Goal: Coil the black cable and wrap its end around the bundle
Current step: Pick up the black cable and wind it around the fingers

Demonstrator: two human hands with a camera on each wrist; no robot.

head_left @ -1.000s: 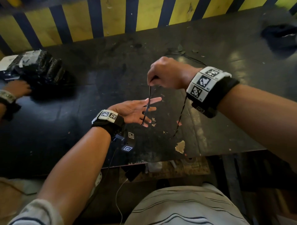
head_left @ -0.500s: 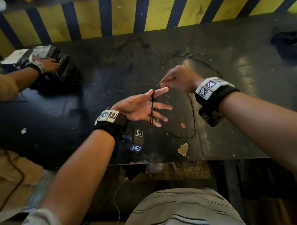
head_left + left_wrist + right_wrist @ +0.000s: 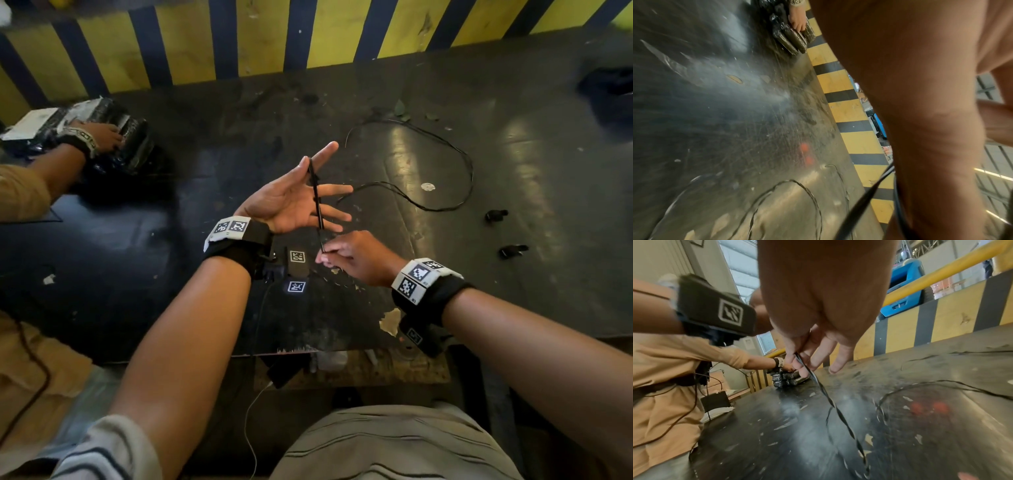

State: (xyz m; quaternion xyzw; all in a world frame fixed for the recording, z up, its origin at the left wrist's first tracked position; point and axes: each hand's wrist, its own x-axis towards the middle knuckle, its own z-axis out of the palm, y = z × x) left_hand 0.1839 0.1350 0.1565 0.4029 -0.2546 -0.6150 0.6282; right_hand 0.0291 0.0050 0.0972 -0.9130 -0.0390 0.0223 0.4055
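While the table (image 3: 513,291) carries most of the slack, I judge the coiling step only just begun; the wrapping of the end is still far off. Its dark top runs from the near edge under my wrists to the striped yellow-and-black barrier (image 3: 342,34) along the far edge, and the right half offers open room, apart from two small dark bits (image 3: 496,215) near the right side; at the far-left corner another person's hand (image 3: 102,135) rests on a black wrapped bundle (image 3: 133,137), so I keep clear of that side. My left hand (image 3: 291,202) is held palm-up above the middle of the table, fingers straight and spread, acting as a form for the loops. My right hand (image 3: 356,260) sits just nearer the front edge, thumb and fingertips pinching the black cable (image 3: 317,202), which runs taut across the left fingers; from there the rest trails in a wide loose loop on the tabletop toward the far right, its free end lying near the far edge. The next move, as I read it, calls for carrying the pinched strand round the spread fingers while feeding slack in from the loop; the risk is a turn slipping off the fingertips, or the trailing loop snagging on the scattered debris.
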